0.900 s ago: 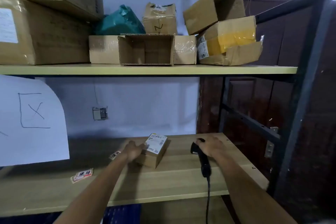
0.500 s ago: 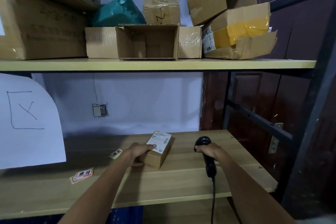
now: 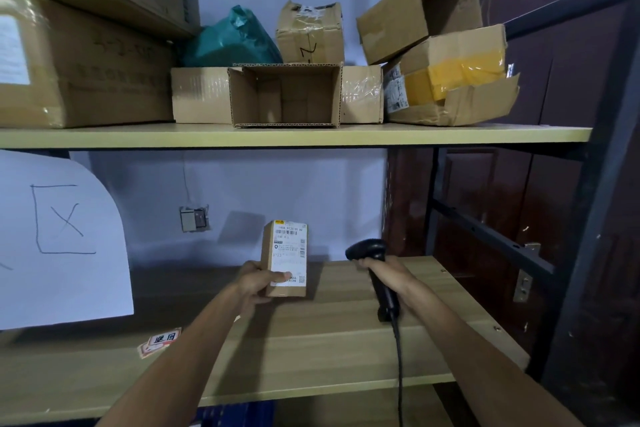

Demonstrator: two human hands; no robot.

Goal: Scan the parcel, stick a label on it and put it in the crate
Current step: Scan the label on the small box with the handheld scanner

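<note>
A small brown cardboard parcel (image 3: 284, 257) with a white printed shipping label on its face stands upright above the wooden shelf (image 3: 311, 350). My left hand (image 3: 258, 284) grips its lower left side, thumb on the label. My right hand (image 3: 388, 276) is closed round the handle of a black corded barcode scanner (image 3: 369, 251), whose head sits just right of the parcel and points left toward it. A red and white sticker label (image 3: 160, 341) lies flat on the shelf at the lower left.
The upper shelf (image 3: 294, 137) carries several cardboard boxes, one open-fronted box (image 3: 287, 95) and a teal bag (image 3: 230, 40). A white sheet with a drawn crossed square (image 3: 62, 236) hangs at left. Dark metal rack posts (image 3: 595, 184) stand at right. A blue crate edge (image 3: 235, 414) shows below.
My left hand lifted the parcel off the shelf and stood it upright with the label facing me. My right hand raised the scanner from lying flat to upright beside it.
</note>
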